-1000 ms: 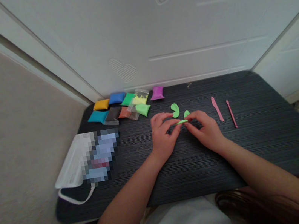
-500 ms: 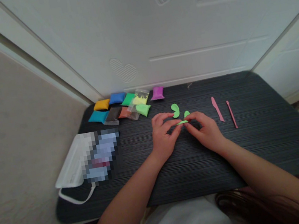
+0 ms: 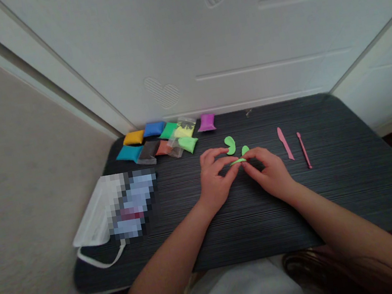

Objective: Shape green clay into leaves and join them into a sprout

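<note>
Between the fingertips of both hands is a thin, flat piece of light green modelling clay (image 3: 238,161), seen nearly edge-on. My left hand (image 3: 217,179) pinches its left end with thumb and index finger, the other fingers curled above. At the right end, the thumb and index finger of my right hand (image 3: 268,171) are closed on it. Just beyond the fingers lies a notched, curved green clay piece (image 3: 231,145), close to a left fingertip. A smaller rounded green clay piece (image 3: 245,150) is partly hidden behind my right index finger.
Several coloured clay packets (image 3: 155,128) lie at the back left of the dark table (image 3: 254,227). To the right are a pink clay knife (image 3: 285,143) and a thin pink tool (image 3: 304,150). A white face mask (image 3: 96,214) and a pixelated flat object (image 3: 136,204) lie left. A white panel (image 3: 239,44) rises behind.
The hands stay almost in place, both pinching the green clay. The clay's left end shows slightly more, tilted a little differently between the fingers.
</note>
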The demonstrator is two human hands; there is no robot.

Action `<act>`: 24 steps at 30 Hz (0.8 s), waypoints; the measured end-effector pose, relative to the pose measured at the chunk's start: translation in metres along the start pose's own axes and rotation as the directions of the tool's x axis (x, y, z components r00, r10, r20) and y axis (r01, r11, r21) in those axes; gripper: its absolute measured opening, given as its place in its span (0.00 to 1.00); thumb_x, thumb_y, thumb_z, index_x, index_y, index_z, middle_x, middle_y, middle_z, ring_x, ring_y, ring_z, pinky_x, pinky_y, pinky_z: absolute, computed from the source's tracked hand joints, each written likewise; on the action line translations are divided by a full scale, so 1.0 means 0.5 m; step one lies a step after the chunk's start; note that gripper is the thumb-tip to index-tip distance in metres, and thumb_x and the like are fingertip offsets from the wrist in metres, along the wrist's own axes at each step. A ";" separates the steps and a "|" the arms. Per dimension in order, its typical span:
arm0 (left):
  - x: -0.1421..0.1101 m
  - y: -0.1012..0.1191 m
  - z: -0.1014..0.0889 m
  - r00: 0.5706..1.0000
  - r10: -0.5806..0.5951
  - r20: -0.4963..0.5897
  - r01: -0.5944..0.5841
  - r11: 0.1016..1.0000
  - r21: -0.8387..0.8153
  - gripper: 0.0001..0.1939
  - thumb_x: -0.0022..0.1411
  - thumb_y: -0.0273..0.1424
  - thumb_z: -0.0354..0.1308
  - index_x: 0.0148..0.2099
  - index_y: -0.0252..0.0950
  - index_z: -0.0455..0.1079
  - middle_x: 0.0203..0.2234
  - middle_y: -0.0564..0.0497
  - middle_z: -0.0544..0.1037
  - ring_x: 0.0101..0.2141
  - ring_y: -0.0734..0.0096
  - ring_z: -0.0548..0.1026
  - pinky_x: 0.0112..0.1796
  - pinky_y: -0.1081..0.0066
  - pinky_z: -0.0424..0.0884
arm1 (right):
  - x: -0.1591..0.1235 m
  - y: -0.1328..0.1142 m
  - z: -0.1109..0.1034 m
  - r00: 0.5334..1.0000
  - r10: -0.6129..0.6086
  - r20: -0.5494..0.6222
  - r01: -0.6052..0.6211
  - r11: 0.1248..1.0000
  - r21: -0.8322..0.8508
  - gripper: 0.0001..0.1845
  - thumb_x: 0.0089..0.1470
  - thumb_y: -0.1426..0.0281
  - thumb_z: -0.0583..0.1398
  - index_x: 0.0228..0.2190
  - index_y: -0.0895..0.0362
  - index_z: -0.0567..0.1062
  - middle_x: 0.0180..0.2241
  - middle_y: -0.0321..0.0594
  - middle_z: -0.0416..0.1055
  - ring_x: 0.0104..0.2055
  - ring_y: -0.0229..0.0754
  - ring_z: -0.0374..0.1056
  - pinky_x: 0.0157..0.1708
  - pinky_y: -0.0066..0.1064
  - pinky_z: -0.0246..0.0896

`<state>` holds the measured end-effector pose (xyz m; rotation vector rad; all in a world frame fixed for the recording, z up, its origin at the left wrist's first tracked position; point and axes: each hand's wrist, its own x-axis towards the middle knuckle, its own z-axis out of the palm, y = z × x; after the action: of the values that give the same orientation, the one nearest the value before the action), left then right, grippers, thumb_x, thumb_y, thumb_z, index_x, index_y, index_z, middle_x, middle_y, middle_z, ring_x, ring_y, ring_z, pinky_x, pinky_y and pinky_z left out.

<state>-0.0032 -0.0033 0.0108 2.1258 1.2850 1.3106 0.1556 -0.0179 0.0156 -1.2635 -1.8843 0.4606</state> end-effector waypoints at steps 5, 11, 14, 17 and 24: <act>0.000 0.004 0.001 1.000 -0.015 0.021 0.015 1.000 -0.012 0.06 0.52 0.32 0.57 0.35 0.39 0.70 0.38 0.51 0.70 0.44 0.69 0.64 0.48 0.63 0.60 | -0.003 -0.003 0.002 0.998 0.042 -0.043 -0.040 0.997 0.061 0.05 0.51 0.69 0.54 0.33 0.54 0.68 0.32 0.38 0.68 0.37 0.40 0.64 0.40 0.34 0.58; -0.001 0.002 0.003 0.999 -0.019 0.026 0.020 1.000 -0.006 0.07 0.52 0.32 0.57 0.36 0.39 0.70 0.39 0.51 0.70 0.44 0.69 0.63 0.48 0.63 0.60 | -0.004 -0.003 0.004 0.999 0.045 -0.012 -0.044 0.997 0.062 0.06 0.51 0.69 0.54 0.33 0.54 0.68 0.31 0.37 0.68 0.37 0.40 0.64 0.40 0.34 0.58; -0.002 -0.001 0.003 1.000 -0.016 0.013 0.016 1.000 -0.013 0.05 0.52 0.32 0.57 0.34 0.40 0.71 0.38 0.52 0.70 0.44 0.69 0.64 0.47 0.63 0.60 | -0.005 -0.002 0.004 0.999 0.040 -0.006 -0.040 0.998 0.046 0.06 0.51 0.69 0.54 0.34 0.54 0.68 0.31 0.38 0.69 0.37 0.40 0.64 0.41 0.34 0.58; -0.002 -0.001 0.003 1.000 -0.023 0.008 0.023 0.999 -0.033 0.05 0.52 0.32 0.57 0.34 0.40 0.71 0.37 0.52 0.70 0.43 0.70 0.64 0.47 0.64 0.60 | -0.005 -0.003 0.004 0.999 0.046 -0.010 -0.045 0.998 0.045 0.07 0.51 0.68 0.54 0.35 0.54 0.68 0.32 0.38 0.69 0.37 0.40 0.64 0.41 0.34 0.58; -0.001 0.001 0.001 0.998 -0.065 0.023 0.066 0.996 -0.064 0.07 0.53 0.32 0.56 0.36 0.39 0.70 0.38 0.51 0.70 0.44 0.70 0.64 0.47 0.64 0.61 | -0.003 -0.002 0.002 0.999 0.052 0.017 -0.052 0.998 0.023 0.06 0.51 0.69 0.54 0.33 0.54 0.68 0.31 0.37 0.68 0.36 0.40 0.64 0.40 0.34 0.58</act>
<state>-0.0025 -0.0041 0.0107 2.0312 1.2755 1.2822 0.1547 -0.0197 0.0150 -1.2997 -1.8577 0.5203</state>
